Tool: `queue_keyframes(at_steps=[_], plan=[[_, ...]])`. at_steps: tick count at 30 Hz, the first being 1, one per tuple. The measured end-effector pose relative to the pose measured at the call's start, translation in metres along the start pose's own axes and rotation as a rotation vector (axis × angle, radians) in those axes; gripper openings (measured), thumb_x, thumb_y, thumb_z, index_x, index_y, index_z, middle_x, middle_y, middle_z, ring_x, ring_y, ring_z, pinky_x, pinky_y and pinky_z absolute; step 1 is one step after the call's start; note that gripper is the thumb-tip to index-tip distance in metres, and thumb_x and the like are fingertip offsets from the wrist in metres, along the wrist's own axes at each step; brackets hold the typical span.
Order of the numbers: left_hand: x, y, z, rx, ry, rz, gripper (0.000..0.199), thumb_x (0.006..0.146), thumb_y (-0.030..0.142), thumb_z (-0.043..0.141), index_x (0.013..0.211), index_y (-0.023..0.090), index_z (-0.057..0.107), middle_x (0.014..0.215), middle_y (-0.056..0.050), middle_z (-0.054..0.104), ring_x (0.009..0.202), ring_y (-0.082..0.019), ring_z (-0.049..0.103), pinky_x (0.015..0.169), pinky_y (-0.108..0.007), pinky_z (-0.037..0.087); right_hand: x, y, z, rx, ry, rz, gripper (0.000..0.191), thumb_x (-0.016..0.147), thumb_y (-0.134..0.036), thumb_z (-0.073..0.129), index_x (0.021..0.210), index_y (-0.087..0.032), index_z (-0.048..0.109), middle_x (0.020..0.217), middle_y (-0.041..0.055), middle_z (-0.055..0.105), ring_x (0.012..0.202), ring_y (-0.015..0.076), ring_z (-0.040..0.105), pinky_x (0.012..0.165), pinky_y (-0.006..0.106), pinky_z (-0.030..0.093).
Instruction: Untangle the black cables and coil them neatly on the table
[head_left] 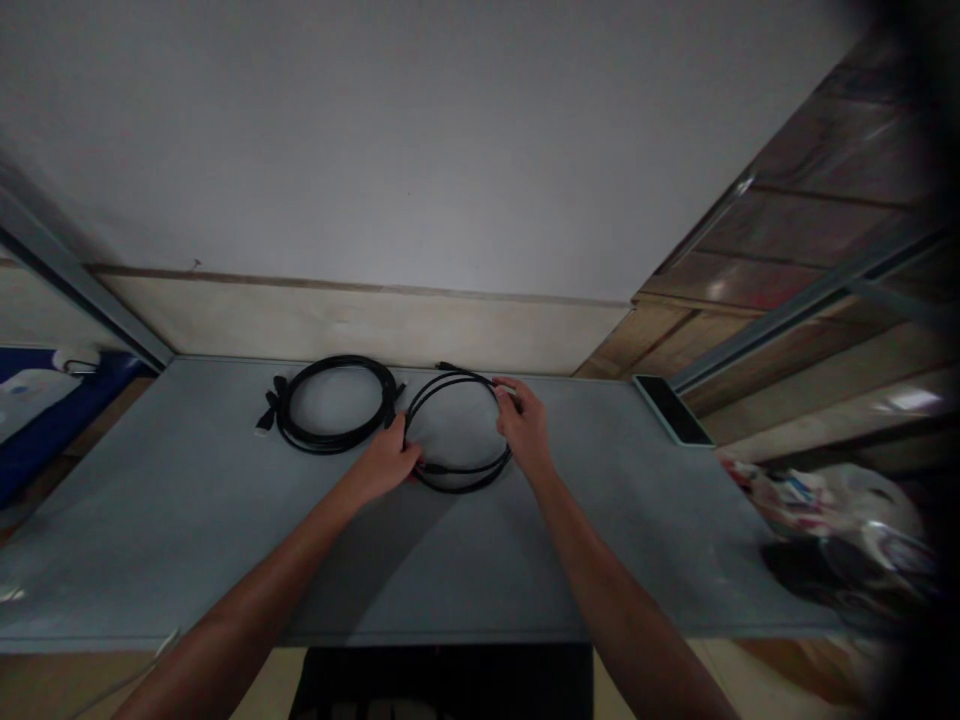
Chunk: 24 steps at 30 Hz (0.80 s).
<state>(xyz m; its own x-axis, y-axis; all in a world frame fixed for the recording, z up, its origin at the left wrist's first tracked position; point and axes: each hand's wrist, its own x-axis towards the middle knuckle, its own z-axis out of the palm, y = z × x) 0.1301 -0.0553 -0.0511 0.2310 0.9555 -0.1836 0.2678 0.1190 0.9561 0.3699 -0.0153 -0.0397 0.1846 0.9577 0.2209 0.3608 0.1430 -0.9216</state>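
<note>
A thin black cable (459, 489) lies in a loose coil of a few loops near the middle of the grey table. My left hand (387, 458) grips the coil's left side, fingers closed round it. On the opposite side my right hand (523, 424) pinches the same loops between thumb and fingers. One plug of this cable points out at the top, and another end lies along the lower left of the loop. Just left of it, a thicker coiled black cable (334, 442) rests on the table, its connector ends sticking out at the left.
The grey table (600, 560) meets a pale wall at the back. A phone-like dark slab with a light green edge (673, 411) lies at the right rear. Metal posts stand at both rear corners. Plastic bags (840, 500) crowd the right side; a white cord (142, 670) hangs at the front left.
</note>
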Motion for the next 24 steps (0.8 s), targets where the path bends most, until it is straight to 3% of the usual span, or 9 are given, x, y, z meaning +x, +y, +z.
queue_keyframes(at_steps=[4,9,12,14,16,20,24], plan=[[0.003,-0.002,-0.004,0.001,0.004,-0.006,0.043,0.085,0.023,0.059,0.126,0.014,0.056,0.073,-0.006,0.071,0.049,-0.018,0.058,0.049,-0.028,0.04,0.005,0.005,-0.005,0.038,-0.168,0.087,0.039,0.09,-0.055,0.05,0.091,-0.019,0.066,0.043,-0.006,0.041,0.036,0.013,0.038,0.041,0.027,0.032],[0.007,-0.007,-0.006,0.04,0.003,0.001,0.047,0.089,0.037,0.059,0.13,0.013,0.056,0.069,-0.004,0.07,0.042,-0.015,0.051,0.047,-0.028,0.037,0.008,0.005,-0.015,-0.196,-0.234,-0.001,0.039,0.093,-0.052,0.048,0.075,-0.021,0.062,0.042,-0.0029,0.047,0.041,0.0154,0.049,0.048,0.028,0.039],[0.007,-0.008,-0.008,0.045,-0.029,0.035,0.054,0.091,0.042,0.058,0.137,0.016,0.052,0.07,-0.003,0.07,0.043,-0.015,0.052,0.046,-0.026,0.037,0.008,0.003,-0.017,-0.239,-0.235,-0.127,0.034,0.094,-0.048,0.05,0.094,-0.02,0.07,0.058,0.0016,0.062,0.053,0.0171,0.056,0.058,0.029,0.045],[0.007,-0.009,-0.009,0.048,-0.053,0.053,0.055,0.091,0.045,0.056,0.139,0.018,0.052,0.072,-0.003,0.07,0.044,-0.015,0.053,0.046,-0.026,0.038,0.007,0.003,-0.016,-0.218,-0.232,-0.21,0.037,0.094,-0.046,0.052,0.115,-0.02,0.068,0.082,0.0061,0.07,0.062,0.0174,0.06,0.064,0.03,0.048],[0.007,-0.009,-0.01,0.042,-0.059,0.062,0.054,0.092,0.047,0.055,0.138,0.019,0.053,0.073,-0.003,0.07,0.045,-0.015,0.053,0.046,-0.026,0.04,0.007,0.003,-0.016,-0.217,-0.23,-0.284,0.04,0.094,-0.045,0.052,0.122,-0.02,0.066,0.096,0.009,0.071,0.069,0.018,0.062,0.069,0.031,0.049],[0.006,-0.007,-0.007,-0.037,-0.031,0.099,0.052,0.091,0.049,0.056,0.135,0.021,0.057,0.073,-0.004,0.069,0.054,-0.017,0.059,0.052,-0.027,0.046,0.01,0.007,-0.017,-0.269,-0.155,-0.319,0.032,0.094,-0.044,0.052,0.093,-0.018,0.07,0.073,0.0046,0.066,0.066,0.0172,0.059,0.067,0.029,0.046],[0.004,0.003,-0.001,-0.219,0.003,0.026,0.06,0.092,0.052,0.054,0.143,0.021,0.046,0.072,-0.004,0.066,0.066,-0.022,0.067,0.057,-0.03,0.051,0.008,0.01,-0.007,-0.085,-0.033,-0.165,0.037,0.093,-0.05,0.052,0.076,-0.019,0.062,0.06,-0.0005,0.054,0.054,0.0129,0.05,0.052,0.025,0.039]])
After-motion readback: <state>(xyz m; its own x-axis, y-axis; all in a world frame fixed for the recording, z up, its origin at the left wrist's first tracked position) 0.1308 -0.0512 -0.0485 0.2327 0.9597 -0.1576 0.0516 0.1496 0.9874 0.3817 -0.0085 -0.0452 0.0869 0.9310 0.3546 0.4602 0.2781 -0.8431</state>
